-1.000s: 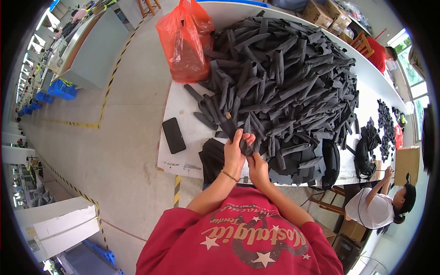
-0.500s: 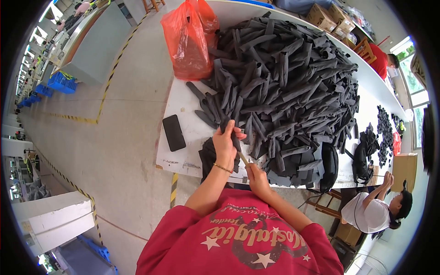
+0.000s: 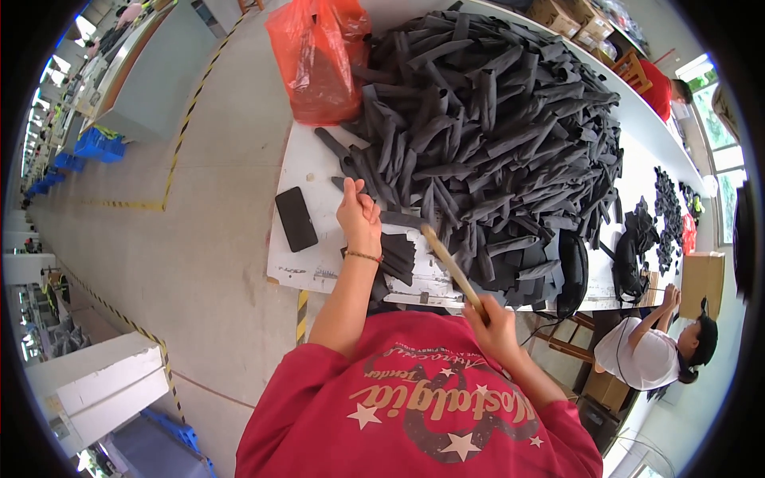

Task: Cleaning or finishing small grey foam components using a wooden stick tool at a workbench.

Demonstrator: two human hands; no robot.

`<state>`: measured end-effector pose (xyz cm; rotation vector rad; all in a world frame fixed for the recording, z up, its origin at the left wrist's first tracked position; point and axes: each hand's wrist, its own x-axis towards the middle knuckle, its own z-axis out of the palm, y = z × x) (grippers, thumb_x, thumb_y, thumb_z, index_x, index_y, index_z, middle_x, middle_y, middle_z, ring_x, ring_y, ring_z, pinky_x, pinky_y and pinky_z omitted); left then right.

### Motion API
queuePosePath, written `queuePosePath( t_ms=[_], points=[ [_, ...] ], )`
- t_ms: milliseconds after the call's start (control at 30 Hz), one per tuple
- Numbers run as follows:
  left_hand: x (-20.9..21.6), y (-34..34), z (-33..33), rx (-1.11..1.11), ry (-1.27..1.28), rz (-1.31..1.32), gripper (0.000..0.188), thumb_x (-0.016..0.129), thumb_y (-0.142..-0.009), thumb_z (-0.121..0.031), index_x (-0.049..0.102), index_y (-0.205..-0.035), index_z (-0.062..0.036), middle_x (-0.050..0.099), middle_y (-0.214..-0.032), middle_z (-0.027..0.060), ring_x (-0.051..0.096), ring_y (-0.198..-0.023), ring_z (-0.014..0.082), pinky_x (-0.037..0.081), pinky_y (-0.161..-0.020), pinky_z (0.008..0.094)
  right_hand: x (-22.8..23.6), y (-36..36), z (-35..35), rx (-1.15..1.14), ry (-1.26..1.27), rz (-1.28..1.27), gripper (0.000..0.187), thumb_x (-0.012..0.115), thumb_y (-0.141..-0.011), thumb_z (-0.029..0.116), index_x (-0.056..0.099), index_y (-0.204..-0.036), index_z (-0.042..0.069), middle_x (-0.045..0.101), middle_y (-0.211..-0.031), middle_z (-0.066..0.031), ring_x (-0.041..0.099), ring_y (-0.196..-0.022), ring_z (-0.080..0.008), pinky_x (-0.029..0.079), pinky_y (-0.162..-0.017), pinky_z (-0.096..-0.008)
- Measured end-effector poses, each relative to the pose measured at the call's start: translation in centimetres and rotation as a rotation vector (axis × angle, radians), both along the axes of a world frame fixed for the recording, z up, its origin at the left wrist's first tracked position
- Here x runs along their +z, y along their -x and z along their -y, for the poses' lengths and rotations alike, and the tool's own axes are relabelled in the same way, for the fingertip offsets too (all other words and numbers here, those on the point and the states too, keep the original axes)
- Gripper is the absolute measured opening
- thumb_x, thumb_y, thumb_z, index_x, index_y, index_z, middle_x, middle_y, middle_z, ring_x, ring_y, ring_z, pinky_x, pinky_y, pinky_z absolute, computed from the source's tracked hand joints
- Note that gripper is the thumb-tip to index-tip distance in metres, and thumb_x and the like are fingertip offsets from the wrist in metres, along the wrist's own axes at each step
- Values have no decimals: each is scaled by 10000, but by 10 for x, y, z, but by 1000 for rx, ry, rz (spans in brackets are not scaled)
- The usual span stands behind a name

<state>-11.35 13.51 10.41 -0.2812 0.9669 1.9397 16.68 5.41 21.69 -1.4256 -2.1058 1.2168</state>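
Pointing toward the dark pile (image 3: 494,135), a wooden stick (image 3: 453,269) is gripped by the right hand (image 3: 494,327); beside the pile, the left hand (image 3: 358,215) is curled, contents unclear.

Brightly lit, edges bent, perhaps soft

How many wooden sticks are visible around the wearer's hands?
1: the wooden stick in the right hand, its far end pointing toward the dark pile. Any under the pile would be hidden.
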Motion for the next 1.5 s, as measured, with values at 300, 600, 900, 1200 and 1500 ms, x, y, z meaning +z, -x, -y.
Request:
queuePosePath(
  t_ms=[300,600,900,1200,1500],
  points=[
    [-28,-22,6,-71,183,-314,195,545,-950,-226,613,-984,-47,598,-730,32,542,-562,102,441,-501,221,-103,-55,-71,-452,-119,-132,173,666,-872,146,587,-844,-5,484,-601,28,405,-594,-40,363,-507,-242],
    [-42,-49,18,-246,214,-338,190,559,-941,-209,623,-1001,-40,616,-747,37,554,-576,105,469,-531,230,-189,-113,9,-282,-18,179,307,755,-776,260,550,-819,36,635,-726,-114,611,-621,-305,482,-583,-381],
    [-25,-92,43,-979,-177,-675,389,650,-888,-206,546,-1216,-25,620,-1011,71,620,-847,107,494,-736,236,-134,-81,-15,-259,169,-121,210,719,-793,127,590,-920,22,550,-642,-58,543,-600,-113,433,-547,-290],
    [-3,-120,63,-1320,-81,-342,280,485,-971,-287,522,-957,-9,493,-607,19,545,-500,112,473,-509,245,-74,8,-83,-489,171,-472,154,697,-813,50,546,-832,21,415,-661,74,342,-606,-24,302,-518,-199],
    [-6,-69,120,-1263,115,-663,273,434,-953,-174,498,-731,-29,592,-626,72,530,-482,111,440,-473,248,-53,18,-164,-727,12,-530,149,677,-856,122,560,-903,41,477,-706,53,391,-608,-28,328,-524,-201]
  ],
)
